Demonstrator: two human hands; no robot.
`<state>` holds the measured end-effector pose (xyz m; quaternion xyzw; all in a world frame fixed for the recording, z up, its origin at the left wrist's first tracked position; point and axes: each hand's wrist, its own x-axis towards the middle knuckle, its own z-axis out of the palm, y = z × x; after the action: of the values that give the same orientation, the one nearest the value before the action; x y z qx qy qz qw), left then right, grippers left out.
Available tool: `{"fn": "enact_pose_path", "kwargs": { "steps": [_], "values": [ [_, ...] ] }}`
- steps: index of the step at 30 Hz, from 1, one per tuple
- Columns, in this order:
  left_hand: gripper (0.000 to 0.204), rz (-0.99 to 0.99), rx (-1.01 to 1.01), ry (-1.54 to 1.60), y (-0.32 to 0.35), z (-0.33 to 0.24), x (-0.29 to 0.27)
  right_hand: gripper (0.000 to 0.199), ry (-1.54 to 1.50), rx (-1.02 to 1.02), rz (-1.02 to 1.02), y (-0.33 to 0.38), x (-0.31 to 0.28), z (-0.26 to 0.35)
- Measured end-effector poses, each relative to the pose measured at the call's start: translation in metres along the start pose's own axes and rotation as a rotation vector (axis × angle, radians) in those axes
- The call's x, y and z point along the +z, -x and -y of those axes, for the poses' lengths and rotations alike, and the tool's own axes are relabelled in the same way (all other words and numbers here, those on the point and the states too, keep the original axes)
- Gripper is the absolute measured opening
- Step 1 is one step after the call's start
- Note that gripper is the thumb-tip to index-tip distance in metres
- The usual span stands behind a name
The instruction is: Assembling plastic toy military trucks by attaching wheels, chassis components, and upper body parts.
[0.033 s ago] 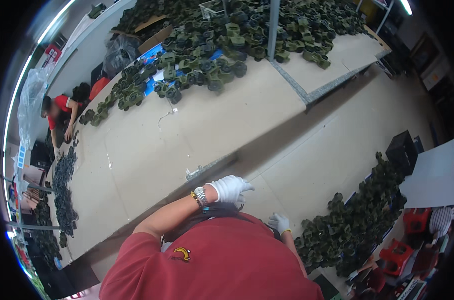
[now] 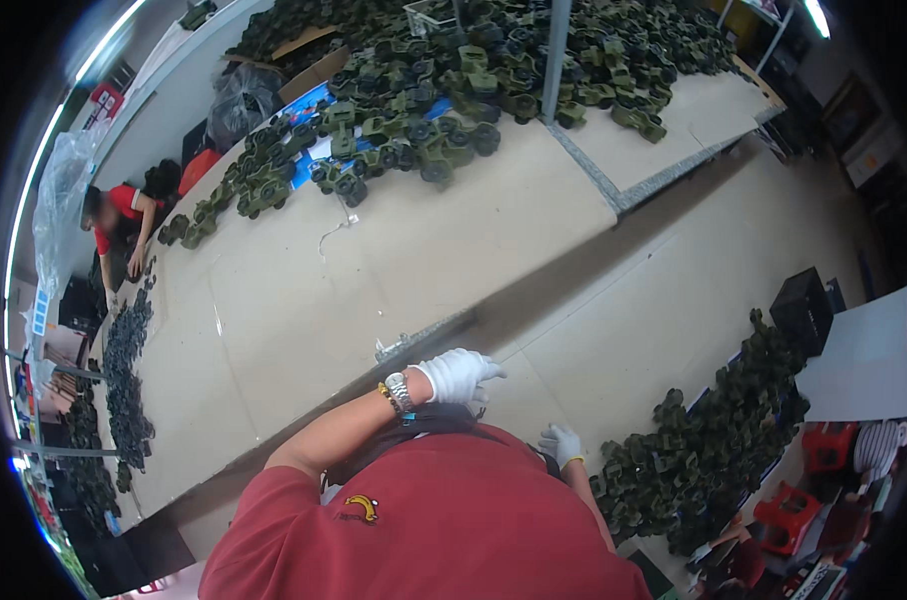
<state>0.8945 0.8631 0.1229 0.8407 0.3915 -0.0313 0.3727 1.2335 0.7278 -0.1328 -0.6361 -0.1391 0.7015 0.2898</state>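
My left hand point(image 2: 461, 376), in a white glove with a wristwatch point(image 2: 399, 389) and a beaded bracelet at the wrist, is held in front of my waist beside the table edge. Its fingers are loosely bent and apart, with nothing seen in them. Below it, a dark strap or pouch point(image 2: 436, 414) shows at my waist. Low at my right side is my right hand point(image 2: 562, 444), also white-gloved, its fingers loosely apart and nothing visible in it. The nearest things to that hand are green toy vehicles point(image 2: 674, 470) heaped on the right.
More green toy vehicles point(image 2: 414, 140) cover the far part of a long beige table point(image 2: 314, 290), around a metal post point(image 2: 556, 70). Small dark parts point(image 2: 127, 370) line its left end, where a co-worker point(image 2: 124, 225) bends over. Red stools point(image 2: 789, 518) and a black box point(image 2: 804, 308) stand right.
The view has shifted very slightly. My hands hold the same pose, and the co-worker's arm at the left has moved a little.
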Motion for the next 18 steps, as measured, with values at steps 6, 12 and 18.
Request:
{"fn": "enact_pose_path", "kwargs": {
  "steps": [6, 12, 18],
  "values": [
    [0.053, -0.233, -0.143, 0.119, 0.065, 0.08, -0.052, 0.038, 0.126, -0.093, -0.088, -0.04, 0.058, 0.1],
    [0.054, -0.408, -0.366, 0.354, 0.111, 0.15, -0.074, 0.035, 0.301, -0.37, 0.036, -0.059, 0.175, 0.223],
    [0.054, -0.486, -0.5, 0.487, 0.128, 0.196, -0.071, 0.039, 0.39, -0.587, 0.131, -0.061, 0.266, 0.343]
  ]
}}
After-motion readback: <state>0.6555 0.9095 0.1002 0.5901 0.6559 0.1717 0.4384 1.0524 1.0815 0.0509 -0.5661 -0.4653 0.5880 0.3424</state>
